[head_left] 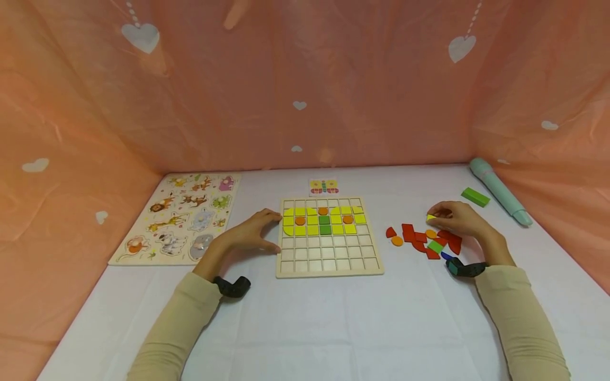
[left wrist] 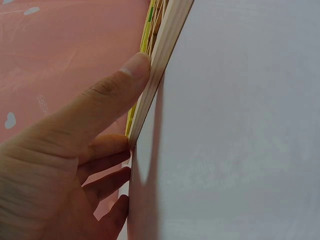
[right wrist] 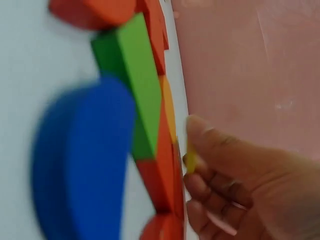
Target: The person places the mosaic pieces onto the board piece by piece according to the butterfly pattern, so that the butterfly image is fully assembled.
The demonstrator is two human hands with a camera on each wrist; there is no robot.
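My left hand (head_left: 250,231) rests at the left side of the wooden grid board (head_left: 329,267), thumb and fingers spread and touching its edge. Yellow pieces, a few orange discs and two green squares (head_left: 324,225) fill cells in the board's upper rows. Over the loose pieces on the right, my right hand (head_left: 457,218) pinches a small yellow piece (right wrist: 191,157) between thumb and fingers; its full shape is hidden. Below that hand lie red pieces (head_left: 408,233), orange discs (head_left: 397,241), a green piece (right wrist: 137,85) and a blue rounded piece (right wrist: 85,160).
Behind the board lies a small pattern card (head_left: 324,187). An animal puzzle board (head_left: 181,217) is at the left. Toward the back right are a green block (head_left: 475,197) and a pale green microphone-like wand (head_left: 500,191). Pink fabric (head_left: 381,95) hangs around the white table (head_left: 333,328).
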